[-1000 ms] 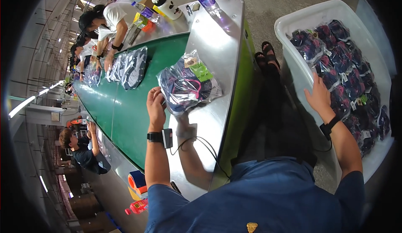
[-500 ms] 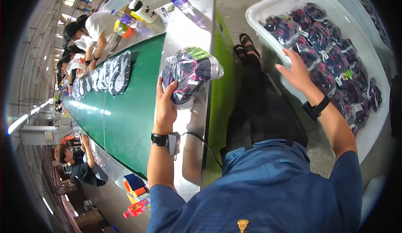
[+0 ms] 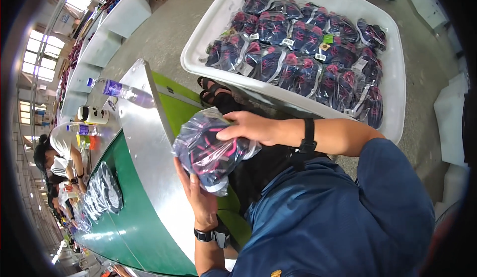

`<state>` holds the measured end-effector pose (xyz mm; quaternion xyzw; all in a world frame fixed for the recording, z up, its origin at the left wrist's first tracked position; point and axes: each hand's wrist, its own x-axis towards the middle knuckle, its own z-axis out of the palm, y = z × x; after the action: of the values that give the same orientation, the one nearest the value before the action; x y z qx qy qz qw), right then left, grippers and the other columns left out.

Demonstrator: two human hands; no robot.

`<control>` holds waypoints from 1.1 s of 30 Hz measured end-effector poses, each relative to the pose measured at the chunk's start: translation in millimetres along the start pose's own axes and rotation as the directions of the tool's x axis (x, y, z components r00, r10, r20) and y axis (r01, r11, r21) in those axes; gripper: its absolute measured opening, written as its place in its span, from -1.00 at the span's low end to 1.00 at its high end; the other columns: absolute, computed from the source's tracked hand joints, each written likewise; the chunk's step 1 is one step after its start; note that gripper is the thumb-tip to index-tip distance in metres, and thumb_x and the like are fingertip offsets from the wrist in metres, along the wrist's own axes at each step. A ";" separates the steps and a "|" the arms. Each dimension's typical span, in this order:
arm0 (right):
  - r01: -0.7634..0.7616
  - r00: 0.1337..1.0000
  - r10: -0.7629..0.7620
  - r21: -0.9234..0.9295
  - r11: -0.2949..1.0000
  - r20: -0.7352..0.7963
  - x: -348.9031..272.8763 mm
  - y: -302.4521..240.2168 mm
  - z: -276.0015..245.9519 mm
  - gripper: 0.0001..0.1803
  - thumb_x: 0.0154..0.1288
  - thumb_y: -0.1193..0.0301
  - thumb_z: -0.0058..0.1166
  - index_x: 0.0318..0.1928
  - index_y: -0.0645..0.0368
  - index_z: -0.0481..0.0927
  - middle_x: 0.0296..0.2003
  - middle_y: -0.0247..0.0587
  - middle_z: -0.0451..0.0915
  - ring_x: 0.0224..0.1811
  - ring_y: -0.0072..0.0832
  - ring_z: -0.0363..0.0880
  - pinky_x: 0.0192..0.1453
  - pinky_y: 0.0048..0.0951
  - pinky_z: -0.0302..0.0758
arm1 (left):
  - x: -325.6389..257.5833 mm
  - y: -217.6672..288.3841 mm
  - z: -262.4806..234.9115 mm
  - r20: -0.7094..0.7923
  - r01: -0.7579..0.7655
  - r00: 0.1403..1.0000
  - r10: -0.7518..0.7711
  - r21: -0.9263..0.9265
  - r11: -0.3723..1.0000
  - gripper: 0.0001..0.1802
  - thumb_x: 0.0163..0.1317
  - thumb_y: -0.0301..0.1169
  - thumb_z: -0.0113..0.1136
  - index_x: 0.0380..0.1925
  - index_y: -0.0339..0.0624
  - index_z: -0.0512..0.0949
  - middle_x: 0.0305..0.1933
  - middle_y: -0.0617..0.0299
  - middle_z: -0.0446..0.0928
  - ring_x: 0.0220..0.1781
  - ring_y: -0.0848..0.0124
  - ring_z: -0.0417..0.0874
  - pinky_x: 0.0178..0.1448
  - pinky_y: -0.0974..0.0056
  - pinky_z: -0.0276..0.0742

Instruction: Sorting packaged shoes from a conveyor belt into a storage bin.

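Observation:
A clear plastic bag of navy shoes with pink laces [image 3: 206, 152] is held between both my hands, above the edge of the metal table. My left hand [image 3: 201, 200] supports it from the near left side, fingers against the plastic. On its upper right, my right hand [image 3: 253, 128] grips the bag with the thumb pressed on top. Beyond my hands stands a large white tub [image 3: 268, 93], where several similar bagged shoes [image 3: 303, 36] lie packed in rows. Some of those bags carry white labels.
At left, the metal tabletop [image 3: 149, 128] adjoins a green conveyor belt [image 3: 134, 227] carrying bagged items [image 3: 104, 190]. A purple-labelled bottle [image 3: 121, 92] and a white bottle [image 3: 93, 115] rest near its far end. People [image 3: 62, 147] work along the belt. More white tubs [image 3: 454, 123] stand at right.
My right hand has come from the tub's edge to the shoe bag and now grips it. The bag has been lifted off the metal table. The view has turned toward the tub.

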<state>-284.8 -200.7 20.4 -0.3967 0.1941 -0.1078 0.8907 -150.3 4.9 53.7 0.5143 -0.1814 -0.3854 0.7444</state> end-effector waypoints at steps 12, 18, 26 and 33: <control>0.370 0.761 -0.416 -0.194 0.909 -0.497 -131.0 -169.6 -213.5 -0.61 0.41 0.14 0.25 -0.03 0.23 0.71 -0.13 -0.19 0.75 -0.10 -0.41 0.75 0.08 -0.32 0.70 | 20.0 -19.3 -58.9 0.164 0.170 0.968 -0.190 0.126 0.977 -0.40 0.57 -0.20 0.11 0.47 -0.27 0.32 0.22 0.06 0.61 0.17 0.20 0.68 0.22 0.14 0.65; -0.197 -0.045 -0.637 -0.619 0.761 -0.769 -238.4 -206.8 -424.2 -0.37 0.35 -0.01 0.31 0.17 0.27 0.64 -0.09 -0.19 0.75 -0.14 -0.42 0.73 -0.09 -0.36 0.61 | 27.7 -27.4 -55.0 0.188 0.230 0.950 -0.249 0.118 0.966 -0.48 0.57 -0.26 0.12 0.41 -0.28 0.39 0.16 0.10 0.64 0.12 0.25 0.70 0.17 0.18 0.65; 0.055 0.536 -0.565 -0.642 0.765 -0.627 -96.5 -128.5 -296.9 -0.39 0.37 0.23 0.34 0.31 0.30 0.54 -0.16 -0.19 0.74 -0.31 -0.56 0.64 -0.29 -0.50 0.56 | 22.4 -21.2 -59.2 0.109 0.255 0.954 -0.280 0.198 0.947 -0.51 0.55 -0.27 0.14 0.37 -0.26 0.44 0.12 0.13 0.67 0.07 0.29 0.72 0.15 0.19 0.66; 0.015 0.851 -0.515 -0.975 0.222 -0.104 26.8 -60.5 -144.5 -0.23 0.33 0.12 0.35 0.38 0.31 0.42 0.12 0.08 0.60 0.20 -0.09 0.59 0.30 -0.17 0.52 | 20.8 -21.7 -53.1 0.142 0.238 0.952 -0.272 0.218 0.946 -0.51 0.58 -0.22 0.12 0.37 -0.22 0.44 0.11 0.16 0.67 0.06 0.30 0.73 0.13 0.21 0.68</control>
<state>-325.3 -346.1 -29.5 -0.8434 0.3270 -0.2048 0.3738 -110.1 18.5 9.8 0.5701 -0.2135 -0.5014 0.6148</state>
